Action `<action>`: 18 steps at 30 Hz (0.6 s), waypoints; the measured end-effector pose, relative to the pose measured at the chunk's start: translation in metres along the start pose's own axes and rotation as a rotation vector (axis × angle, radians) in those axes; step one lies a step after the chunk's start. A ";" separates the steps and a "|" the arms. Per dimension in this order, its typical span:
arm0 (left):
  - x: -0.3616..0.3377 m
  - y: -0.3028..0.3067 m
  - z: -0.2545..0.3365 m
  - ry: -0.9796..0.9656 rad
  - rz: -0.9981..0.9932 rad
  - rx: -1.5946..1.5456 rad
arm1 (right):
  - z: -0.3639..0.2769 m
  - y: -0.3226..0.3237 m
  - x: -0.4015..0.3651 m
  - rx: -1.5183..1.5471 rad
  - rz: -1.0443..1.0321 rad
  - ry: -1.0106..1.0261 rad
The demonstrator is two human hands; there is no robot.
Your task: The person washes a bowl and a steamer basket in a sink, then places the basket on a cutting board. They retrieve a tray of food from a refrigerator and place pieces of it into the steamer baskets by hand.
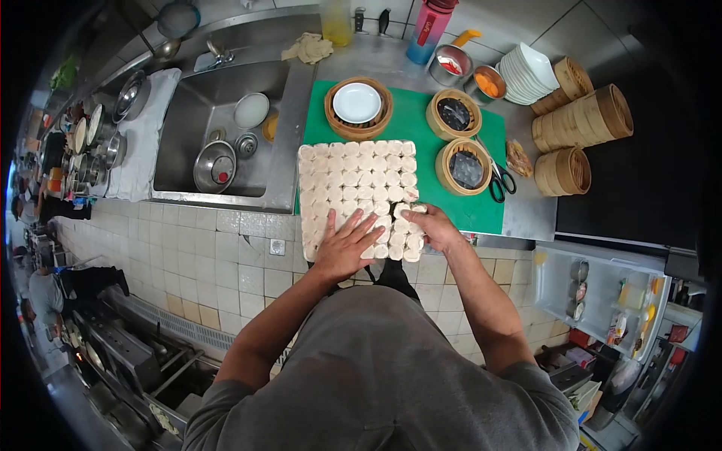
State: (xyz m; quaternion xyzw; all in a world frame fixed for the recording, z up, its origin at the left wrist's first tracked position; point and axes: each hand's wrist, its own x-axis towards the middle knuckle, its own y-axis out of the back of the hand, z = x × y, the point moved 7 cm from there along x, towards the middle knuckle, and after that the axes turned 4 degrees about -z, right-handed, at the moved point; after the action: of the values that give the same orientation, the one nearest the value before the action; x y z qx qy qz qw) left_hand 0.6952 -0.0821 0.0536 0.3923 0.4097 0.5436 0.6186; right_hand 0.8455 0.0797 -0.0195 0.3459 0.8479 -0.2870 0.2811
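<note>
A large sheet of pale round pieces (346,169), joined in rows, overhangs the near edge of the green cutting board (417,116). My left hand (347,244) lies flat on its lower middle with the fingers spread. At the lower right corner, my right hand (435,225) grips a strip of the pieces between thumb and fingers. A dark gap separates part of this strip from the rest of the sheet. The fingers underneath are hidden.
Bamboo steamers (453,114) and black scissors (499,180) lie to the right, a steamer with a white dish (357,103) behind. A metal sink (218,135) is at the left. Stacked steamers (583,120) and white plates (526,73) stand back right.
</note>
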 end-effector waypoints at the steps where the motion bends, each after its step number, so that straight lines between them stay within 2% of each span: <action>1: 0.000 0.000 0.000 0.005 -0.001 0.000 | 0.002 0.004 -0.002 -0.018 0.021 -0.025; 6: 0.001 -0.002 0.000 0.022 -0.010 -0.005 | 0.001 0.012 -0.033 0.074 0.106 -0.019; 9: 0.003 0.007 0.003 0.030 -0.038 -0.014 | -0.006 0.031 -0.053 0.281 0.192 0.066; 11: 0.006 0.013 0.006 0.071 -0.178 -0.126 | -0.018 0.032 -0.063 0.253 0.182 0.116; 12: 0.010 0.018 0.009 0.060 -0.178 -0.122 | -0.028 0.031 -0.070 0.219 0.172 0.160; 14: 0.017 0.038 0.011 0.061 -0.004 -0.646 | -0.038 0.022 -0.075 0.169 0.237 0.205; 15: 0.027 0.049 0.019 -0.016 -0.018 -1.044 | -0.052 0.018 -0.077 -0.057 0.303 0.323; 16: 0.033 0.048 0.025 -0.020 -0.018 -1.034 | -0.066 0.007 -0.080 -0.285 0.365 0.442; 18: 0.048 0.034 0.036 0.085 -0.057 -1.774 | -0.098 -0.034 -0.105 -0.380 0.381 0.483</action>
State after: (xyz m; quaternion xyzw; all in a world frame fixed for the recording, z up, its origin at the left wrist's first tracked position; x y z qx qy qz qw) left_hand 0.7209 -0.0323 0.0941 -0.2621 -0.1303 0.6595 0.6924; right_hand 0.8564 0.0821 0.1278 0.4974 0.8482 0.0232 0.1804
